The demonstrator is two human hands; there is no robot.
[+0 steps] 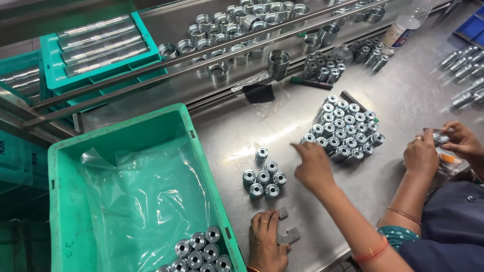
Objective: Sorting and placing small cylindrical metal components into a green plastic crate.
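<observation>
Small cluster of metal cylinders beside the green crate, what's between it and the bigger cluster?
Head view: only the right hand lies between the small cluster and the bigger cluster, over bare steel table.

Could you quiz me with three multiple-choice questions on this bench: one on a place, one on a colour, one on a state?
1. The left hand rests: A on a keyboard; B on a grey block; C on a bottle.
2. The big crate is: A red; B green; C yellow.
3. That crate is: A empty; B brimful; C nearly empty.
Answers: B, the palm lies on the block at the table's edge; B, its walls are green; C, only a few metal rings sit in one corner.
</observation>
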